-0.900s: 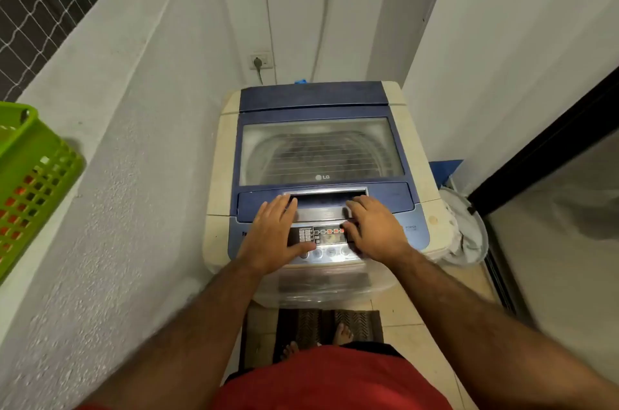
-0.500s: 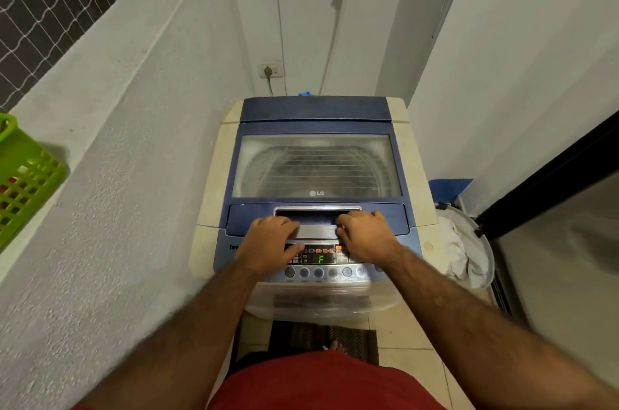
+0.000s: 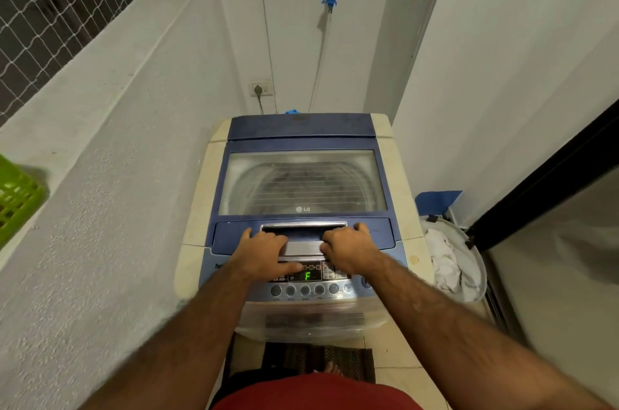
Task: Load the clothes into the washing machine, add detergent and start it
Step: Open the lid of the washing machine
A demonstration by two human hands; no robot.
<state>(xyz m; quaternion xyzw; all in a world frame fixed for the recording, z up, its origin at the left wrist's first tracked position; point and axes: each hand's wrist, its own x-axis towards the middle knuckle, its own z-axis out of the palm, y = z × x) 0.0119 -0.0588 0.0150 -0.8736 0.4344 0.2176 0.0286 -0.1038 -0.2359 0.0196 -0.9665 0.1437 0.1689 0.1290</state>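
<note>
A cream top-loading washing machine [image 3: 197,208] stands before me, its blue lid [image 3: 301,138] down, with a clear window showing the drum. My left hand [image 3: 259,254] and my right hand [image 3: 348,250] rest at the two ends of the silver lid handle [image 3: 303,248], fingers curled into the recess above it. Whether they grip it I cannot tell. Just below, the control panel [image 3: 308,289] has a row of round buttons and a lit display with a green "F".
A rough white parapet wall [image 3: 100,175] runs along the left, with a green basket [image 3: 16,198] on its ledge. A white laundry hamper [image 3: 452,262] with cloth stands at the right. A tap and hose [image 3: 330,1] hang behind the machine. A dark mat [image 3: 318,361] lies underfoot.
Both hands slid up from the control panel to the lid handle and curled their fingers into it. The display lit up with a green "F". The view tilted upward.
</note>
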